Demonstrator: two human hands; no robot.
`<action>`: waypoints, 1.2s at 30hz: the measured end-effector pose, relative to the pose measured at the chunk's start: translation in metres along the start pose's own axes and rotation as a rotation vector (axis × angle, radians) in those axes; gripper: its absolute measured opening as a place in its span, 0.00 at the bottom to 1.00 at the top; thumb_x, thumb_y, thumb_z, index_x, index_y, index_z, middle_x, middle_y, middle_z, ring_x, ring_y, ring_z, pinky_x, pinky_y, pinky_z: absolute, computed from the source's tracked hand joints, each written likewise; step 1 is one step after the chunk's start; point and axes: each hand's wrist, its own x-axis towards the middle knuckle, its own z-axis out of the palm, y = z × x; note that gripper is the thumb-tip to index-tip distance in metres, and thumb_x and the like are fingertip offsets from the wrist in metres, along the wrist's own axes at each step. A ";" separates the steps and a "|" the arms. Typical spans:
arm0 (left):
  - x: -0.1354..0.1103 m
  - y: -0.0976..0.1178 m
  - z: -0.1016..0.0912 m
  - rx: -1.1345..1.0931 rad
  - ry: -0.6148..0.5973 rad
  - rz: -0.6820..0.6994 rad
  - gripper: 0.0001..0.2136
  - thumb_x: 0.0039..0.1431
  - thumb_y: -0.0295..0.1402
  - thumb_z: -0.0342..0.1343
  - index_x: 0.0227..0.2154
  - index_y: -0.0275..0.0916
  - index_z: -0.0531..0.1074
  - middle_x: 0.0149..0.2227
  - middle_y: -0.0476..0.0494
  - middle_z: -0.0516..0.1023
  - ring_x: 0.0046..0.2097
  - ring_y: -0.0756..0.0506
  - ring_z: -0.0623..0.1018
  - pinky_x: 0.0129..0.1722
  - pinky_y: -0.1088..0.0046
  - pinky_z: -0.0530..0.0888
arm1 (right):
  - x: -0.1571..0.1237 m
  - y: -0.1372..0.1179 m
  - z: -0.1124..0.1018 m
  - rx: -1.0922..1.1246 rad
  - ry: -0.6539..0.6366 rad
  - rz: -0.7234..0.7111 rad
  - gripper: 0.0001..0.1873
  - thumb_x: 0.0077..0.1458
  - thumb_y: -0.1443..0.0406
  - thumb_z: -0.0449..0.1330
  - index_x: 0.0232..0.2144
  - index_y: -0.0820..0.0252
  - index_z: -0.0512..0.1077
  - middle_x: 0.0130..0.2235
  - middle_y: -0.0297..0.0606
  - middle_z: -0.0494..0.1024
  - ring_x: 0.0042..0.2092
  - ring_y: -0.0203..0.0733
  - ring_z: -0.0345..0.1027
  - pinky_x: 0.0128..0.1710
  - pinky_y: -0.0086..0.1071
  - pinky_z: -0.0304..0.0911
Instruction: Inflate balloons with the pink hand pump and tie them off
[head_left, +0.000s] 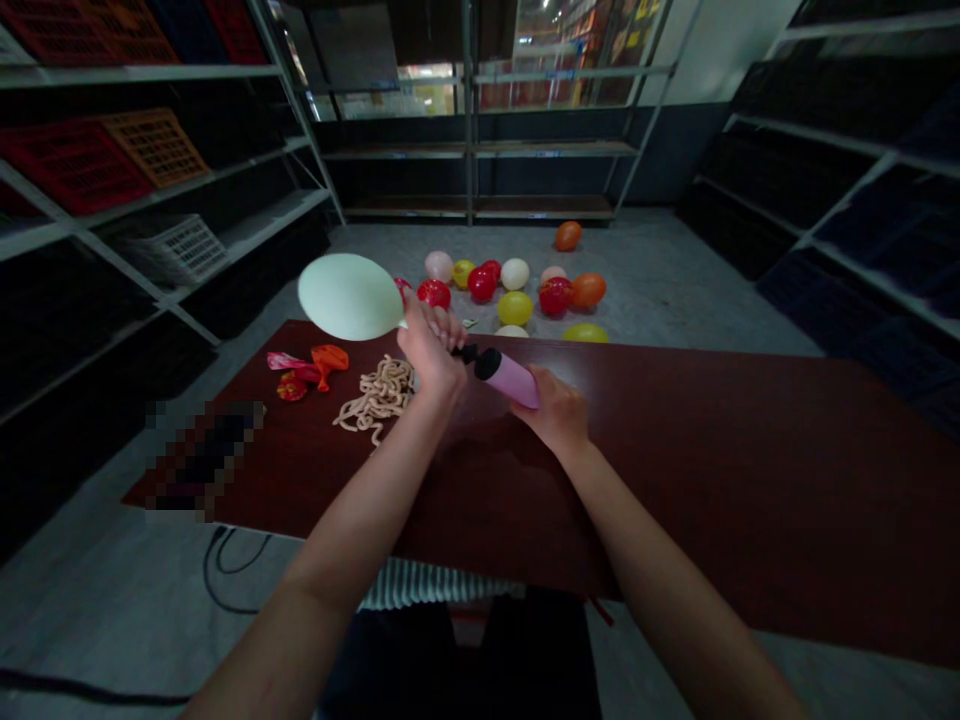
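Note:
A pale green inflated balloon (351,297) points to the left, its neck end at my left hand (433,350). The fingers of that hand are closed round the neck, next to the black nozzle of a balloon pump (511,380). My right hand (553,410) is wrapped round the pump's pink barrel, above the table. Whether the nozzle sits inside the balloon's neck is hidden by my left fingers. A heap of beige, cord-like strands (382,393) lies just left of my left wrist. Farther left are limp red and orange balloons (328,362).
The dark red-brown table (712,460) stretches to the right. A blurred-out dark object (214,455) lies at its left edge. Several inflated balloons (514,308) rest on the floor beyond. Shelves with crates (154,145) stand left; a cable (217,570) hangs below.

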 end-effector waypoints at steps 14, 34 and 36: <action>0.043 0.015 -0.056 -0.057 0.278 -0.129 0.31 0.65 0.55 0.54 0.18 0.40 0.48 0.12 0.58 0.49 0.14 0.56 0.52 0.15 0.79 0.51 | 0.001 -0.011 0.002 -0.151 -0.080 -0.153 0.22 0.59 0.54 0.61 0.52 0.59 0.73 0.40 0.43 0.82 0.39 0.44 0.76 0.35 0.33 0.59; 0.068 0.073 -0.095 -0.248 0.208 -0.095 0.23 0.72 0.32 0.44 0.19 0.39 0.45 0.16 0.57 0.45 0.15 0.56 0.51 0.17 0.78 0.52 | 0.003 -0.010 -0.002 -0.185 -0.098 -0.160 0.19 0.58 0.53 0.61 0.46 0.57 0.74 0.37 0.38 0.82 0.35 0.43 0.74 0.33 0.33 0.58; 0.065 0.070 -0.090 -0.203 0.194 -0.039 0.26 0.71 0.36 0.51 0.19 0.39 0.46 0.16 0.57 0.46 0.15 0.56 0.51 0.16 0.78 0.52 | 0.003 -0.010 -0.001 -0.165 -0.088 -0.147 0.19 0.58 0.53 0.61 0.46 0.57 0.74 0.38 0.38 0.82 0.35 0.43 0.75 0.33 0.33 0.58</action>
